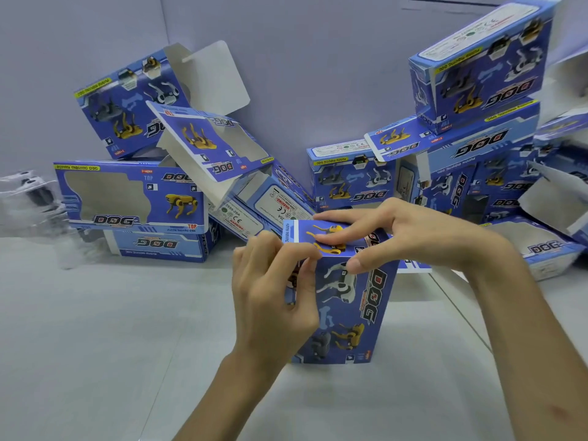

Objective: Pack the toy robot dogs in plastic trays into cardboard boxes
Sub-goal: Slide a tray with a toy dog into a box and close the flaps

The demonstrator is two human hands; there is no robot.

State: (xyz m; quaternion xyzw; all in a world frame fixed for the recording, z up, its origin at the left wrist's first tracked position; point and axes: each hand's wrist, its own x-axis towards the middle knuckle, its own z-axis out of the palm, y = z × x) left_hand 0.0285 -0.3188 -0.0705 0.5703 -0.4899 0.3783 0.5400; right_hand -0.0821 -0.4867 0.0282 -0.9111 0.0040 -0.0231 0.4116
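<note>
Now, from the head camera, a blue box (350,307) stands upright on the white table (111,329). The left hand (270,291) pinches its top corner. The right hand (401,237) presses flat, straight fingers on the top flap (300,233). Other boxes (133,198) lie piled behind.

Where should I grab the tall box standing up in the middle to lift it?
Probably around its middle, coming from the front: the box stands upright on its small end, so its two long sides are easy to squeeze lower down. Skip the top flap; it may not be tucked in yet.
</note>
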